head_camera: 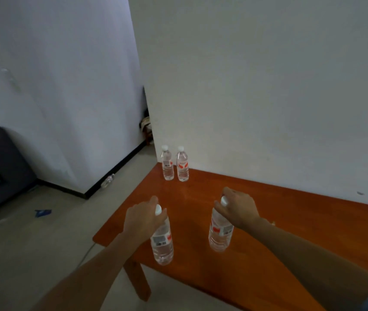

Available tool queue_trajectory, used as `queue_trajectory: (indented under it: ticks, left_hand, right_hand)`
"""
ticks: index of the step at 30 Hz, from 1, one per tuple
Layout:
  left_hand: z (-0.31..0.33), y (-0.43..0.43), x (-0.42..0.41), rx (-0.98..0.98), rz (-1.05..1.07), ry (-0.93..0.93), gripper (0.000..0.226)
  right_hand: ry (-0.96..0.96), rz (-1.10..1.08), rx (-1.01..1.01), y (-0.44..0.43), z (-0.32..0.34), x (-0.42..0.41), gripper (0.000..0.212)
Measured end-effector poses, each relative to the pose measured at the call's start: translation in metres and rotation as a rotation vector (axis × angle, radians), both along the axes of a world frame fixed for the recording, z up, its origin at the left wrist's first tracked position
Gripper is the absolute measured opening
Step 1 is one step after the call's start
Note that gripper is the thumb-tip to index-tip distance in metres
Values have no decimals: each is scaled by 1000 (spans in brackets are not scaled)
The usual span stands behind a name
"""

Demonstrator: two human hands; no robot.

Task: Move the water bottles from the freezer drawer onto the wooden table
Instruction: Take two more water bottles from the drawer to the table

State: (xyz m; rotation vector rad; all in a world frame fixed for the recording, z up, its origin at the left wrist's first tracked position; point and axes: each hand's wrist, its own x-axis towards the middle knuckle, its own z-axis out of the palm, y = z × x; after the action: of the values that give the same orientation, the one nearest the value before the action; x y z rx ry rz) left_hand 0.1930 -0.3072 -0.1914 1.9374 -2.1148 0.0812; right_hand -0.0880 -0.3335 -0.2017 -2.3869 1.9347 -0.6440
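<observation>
Two clear water bottles with white caps stand upright side by side at the far corner of the wooden table (290, 232): one bottle (167, 167) on the left, the other bottle (182, 168) on the right. My left hand (142, 221) grips the neck of a third bottle (162, 243) near the table's left front edge. My right hand (238, 208) grips the cap end of a fourth bottle (220, 232) over the table's middle. Both held bottles hang upright, at or just above the tabletop. The freezer drawer is out of sight.
A white wall runs behind the table. A dark sofa (1, 164) stands at the far left. On the floor lie a crushed clear bottle (107, 181) by the skirting and a blue scrap (42, 212). The table leg (137, 279) is below my left arm.
</observation>
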Motion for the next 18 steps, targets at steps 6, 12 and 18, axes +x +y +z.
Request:
queue_trajectory:
  ticks: [6,12,18]
  left_hand:
    - [-18,-118,37,18,-130,-31,28]
    - [-16,-223,54,40,-275,45,37]
    - [-25,-310,48,76,-321,81,36]
  right_hand:
    - [16,-121,38,-94,-24,40,27]
    - [-22,-262,81,-171,-27,62,28]
    - [-57,-320,110,-249,-29,66,34]
